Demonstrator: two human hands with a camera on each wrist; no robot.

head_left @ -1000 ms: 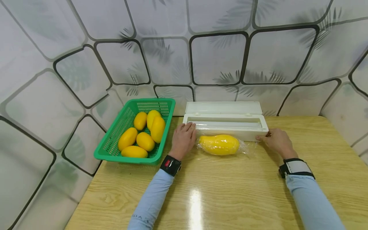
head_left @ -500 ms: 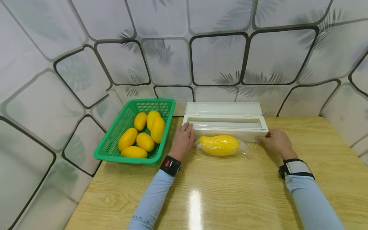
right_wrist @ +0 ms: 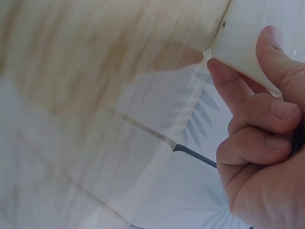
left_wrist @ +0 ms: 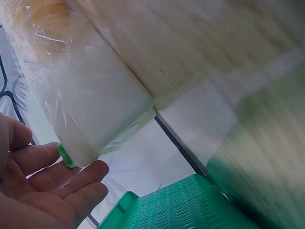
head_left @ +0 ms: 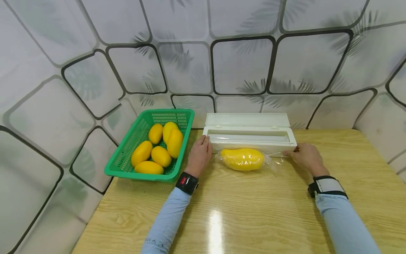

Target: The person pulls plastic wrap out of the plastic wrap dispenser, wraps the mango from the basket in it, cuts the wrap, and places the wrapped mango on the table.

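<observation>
A long white cling film dispenser (head_left: 253, 144) lies on the table with its lid raised, a roll of film (head_left: 244, 138) inside. Close against its front, a yellow mango (head_left: 242, 159) is wrapped in clear film that trails out on both sides. My left hand (head_left: 199, 155) is at the dispenser's left end, fingers extended. In the left wrist view those fingertips meet the corner beside a small green piece (left_wrist: 66, 156). My right hand (head_left: 306, 157) pinches the dispenser's lower right corner; the right wrist view has the thumb on its front and the index finger round its end.
Left of my left hand, a green plastic basket (head_left: 109, 170) holds several unwrapped mangoes (head_left: 161, 156). The wooden table (head_left: 253, 211) reaches back to a patterned wall covering (head_left: 242, 65) right behind the dispenser and basket.
My left hand has shifted slightly left along the dispenser's end. The wrapped mango has tipped a little toward the dispenser, and film at its right end has lifted. My right hand keeps its place.
</observation>
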